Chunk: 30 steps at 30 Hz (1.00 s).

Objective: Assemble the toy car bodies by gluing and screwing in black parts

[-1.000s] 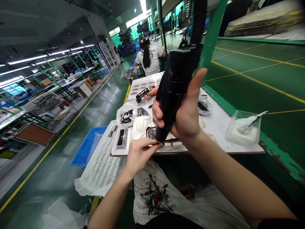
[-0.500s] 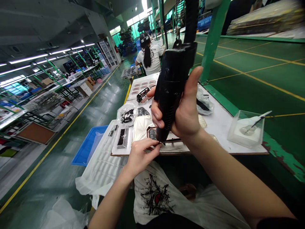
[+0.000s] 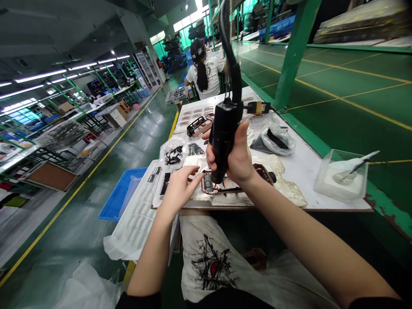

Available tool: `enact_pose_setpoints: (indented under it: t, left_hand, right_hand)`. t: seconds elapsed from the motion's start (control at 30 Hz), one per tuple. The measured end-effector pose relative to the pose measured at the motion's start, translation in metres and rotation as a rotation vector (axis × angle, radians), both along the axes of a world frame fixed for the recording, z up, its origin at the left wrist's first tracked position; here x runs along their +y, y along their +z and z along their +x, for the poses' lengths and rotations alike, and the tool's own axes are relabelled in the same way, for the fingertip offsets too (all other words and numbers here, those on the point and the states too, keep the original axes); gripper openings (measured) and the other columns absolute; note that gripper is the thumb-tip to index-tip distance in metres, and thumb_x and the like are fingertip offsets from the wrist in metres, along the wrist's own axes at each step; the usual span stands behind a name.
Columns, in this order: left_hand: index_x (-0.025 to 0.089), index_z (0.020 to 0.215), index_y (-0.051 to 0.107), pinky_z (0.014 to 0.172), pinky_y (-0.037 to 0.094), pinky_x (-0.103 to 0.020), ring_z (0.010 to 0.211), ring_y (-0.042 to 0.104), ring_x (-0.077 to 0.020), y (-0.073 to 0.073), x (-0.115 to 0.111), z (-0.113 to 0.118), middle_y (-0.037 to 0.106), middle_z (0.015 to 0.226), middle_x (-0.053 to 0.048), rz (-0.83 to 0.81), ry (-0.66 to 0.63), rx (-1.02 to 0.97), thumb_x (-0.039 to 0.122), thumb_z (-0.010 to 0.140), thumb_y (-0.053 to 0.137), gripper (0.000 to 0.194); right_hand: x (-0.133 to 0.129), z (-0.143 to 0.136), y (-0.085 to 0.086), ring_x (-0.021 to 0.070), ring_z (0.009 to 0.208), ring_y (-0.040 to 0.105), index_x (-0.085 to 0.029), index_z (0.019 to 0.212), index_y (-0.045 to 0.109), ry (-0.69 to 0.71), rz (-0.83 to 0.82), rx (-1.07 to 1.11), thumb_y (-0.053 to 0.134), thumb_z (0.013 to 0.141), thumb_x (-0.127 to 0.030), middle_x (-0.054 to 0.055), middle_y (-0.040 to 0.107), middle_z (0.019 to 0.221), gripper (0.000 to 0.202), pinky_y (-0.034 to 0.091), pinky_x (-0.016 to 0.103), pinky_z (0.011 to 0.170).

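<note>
My right hand is wrapped around a black electric screwdriver, which hangs from a cable and a coil spring. The tool points down over the left end of a copper-coloured and black plastic frame; its bit is hidden from view. The frame lies on a cream cloth at the table's near edge. My left hand is open, thumb and fingers apart, just left of the frame. It partly covers a clear box of small black parts.
Behind the tool stands a toy-car-like shell. Bags of black parts lie on both sides. A clear box with white contents stands right. A blue bin is lower left. A co-worker sits ahead.
The screwdriver and my right hand have moved lower and farther from the camera. My left hand has left the tool's tip, moving up and left, with its fingers spreading from a pinch.
</note>
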<state>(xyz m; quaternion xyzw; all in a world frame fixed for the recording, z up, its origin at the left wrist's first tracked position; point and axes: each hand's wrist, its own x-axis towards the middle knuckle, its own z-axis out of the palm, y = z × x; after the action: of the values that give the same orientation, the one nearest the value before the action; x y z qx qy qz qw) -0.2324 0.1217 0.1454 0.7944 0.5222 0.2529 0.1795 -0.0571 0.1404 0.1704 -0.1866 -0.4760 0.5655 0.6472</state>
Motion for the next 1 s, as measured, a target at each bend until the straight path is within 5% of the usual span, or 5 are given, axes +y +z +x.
enact_pose_setpoints:
  t: [0.27, 1.0]
  left_hand:
    - [0.018, 0.095, 0.068, 0.072, 0.05, -0.035, 0.081, 0.069, -0.0253, -0.022, 0.016, 0.019, 0.075, 0.085, -0.008, 0.035, 0.043, 0.242, 0.013, 0.086, 0.061, 0.013]
    - [0.02, 0.072, 0.064, 0.069, 0.047, -0.035, 0.08, 0.067, -0.025, -0.028, 0.019, 0.019, 0.07, 0.082, -0.008, 0.065, 0.039, 0.175, 0.012, 0.086, 0.057, 0.017]
  right_hand:
    - [0.013, -0.004, -0.022, 0.0117, 0.038, 0.05, -0.02, 0.098, 0.067, 0.017, 0.035, 0.021, 0.04, 0.082, -0.097, -0.002, 0.057, 0.056, 0.083, 0.042, 0.025, 0.038]
    - [0.016, -0.008, -0.025, 0.0134, 0.042, 0.054, -0.015, 0.098, 0.068, 0.259, 0.14, -0.18, 0.04, 0.071, -0.103, -0.001, 0.059, 0.058, 0.096, 0.043, 0.025, 0.039]
